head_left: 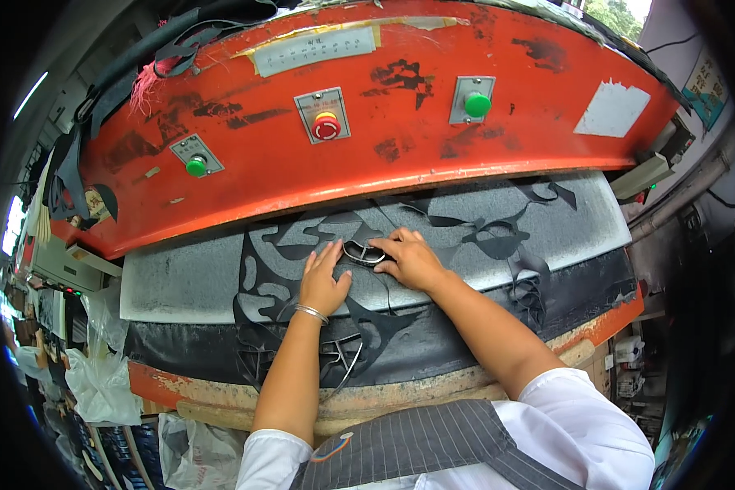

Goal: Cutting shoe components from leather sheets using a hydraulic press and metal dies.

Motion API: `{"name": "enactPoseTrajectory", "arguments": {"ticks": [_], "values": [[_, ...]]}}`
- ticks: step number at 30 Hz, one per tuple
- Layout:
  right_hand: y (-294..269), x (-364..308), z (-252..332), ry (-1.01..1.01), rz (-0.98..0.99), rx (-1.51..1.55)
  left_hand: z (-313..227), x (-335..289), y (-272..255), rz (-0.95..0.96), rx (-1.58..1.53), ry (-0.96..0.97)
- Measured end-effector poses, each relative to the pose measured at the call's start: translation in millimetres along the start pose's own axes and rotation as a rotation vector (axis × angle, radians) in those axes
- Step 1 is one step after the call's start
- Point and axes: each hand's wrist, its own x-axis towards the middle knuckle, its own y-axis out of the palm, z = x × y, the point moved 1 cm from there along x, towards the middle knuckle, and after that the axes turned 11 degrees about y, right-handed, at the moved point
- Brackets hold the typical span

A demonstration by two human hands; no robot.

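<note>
A small metal cutting die (364,254) with a curved outline lies on dark sheet material (298,255) full of cut-out holes. My right hand (412,261) grips the die's right side between thumb and fingers. Just left of the die, my left hand (322,284) rests on the sheet with its fingers stretched out, and I see nothing in it. Beneath lies a worn grey cutting board (184,278). Closer to me, another cutting die (341,357) sits on the black front strip, partly beside my left forearm.
The red press head (425,131) spans the far side, with a red stop button (326,126) and two green buttons (476,104). Dark scraps (498,237) lie on the board's right. Clear plastic bags (102,384) hang at the left. A worn wooden edge (457,392) runs along the front.
</note>
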Motion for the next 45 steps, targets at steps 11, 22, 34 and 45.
{"name": "enactPoseTrajectory", "arguments": {"ticks": [11, 22, 34, 45], "values": [[-103, 16, 12, 0.202, -0.477, 0.473, 26, 39, -127, -0.426, -0.247, -0.381], [-136, 34, 28, 0.252, -0.553, 0.483, 16, 51, -218, -0.312, 0.061, -0.122], [-37, -131, 112, -0.026, 0.452, -0.112, -129, -104, -83, 0.239, -0.054, -0.200], [-59, -20, 92, -0.622, 0.961, -0.042, -108, -117, -48, -0.072, 0.142, -0.262]]}}
